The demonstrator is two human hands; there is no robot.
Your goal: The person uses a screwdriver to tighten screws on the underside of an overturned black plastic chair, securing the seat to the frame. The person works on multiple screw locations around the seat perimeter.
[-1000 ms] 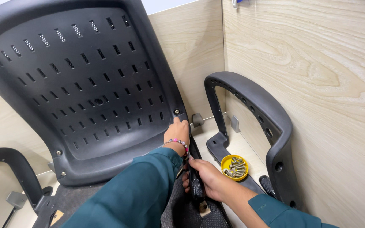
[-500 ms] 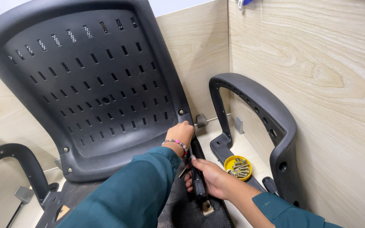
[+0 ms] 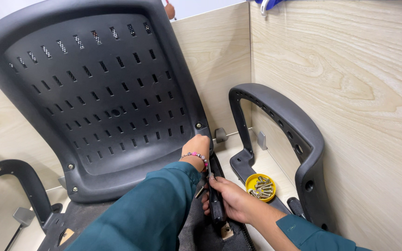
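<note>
A black perforated plastic chair back [image 3: 94, 97] stands upright in front of me. My left hand [image 3: 197, 146], with a bead bracelet on the wrist, rests on its lower right edge just under a screw [image 3: 198, 125]. Below it my right hand [image 3: 231, 200] grips a black bar of the chair frame [image 3: 217, 209] and a thin metal tool sticks up between its fingers. Both arms wear teal sleeves.
A black armrest [image 3: 284, 139] leans against the wooden wall at the right. A small yellow dish of screws [image 3: 260, 187] lies at its foot. Another armrest [image 3: 15, 181] stands at the left. Wooden partition panels [image 3: 350, 93] close in the back and right.
The view has shifted slightly, so the chair back and armrest sit a little further right and down. My hands stay at the chair back's lower right corner.
</note>
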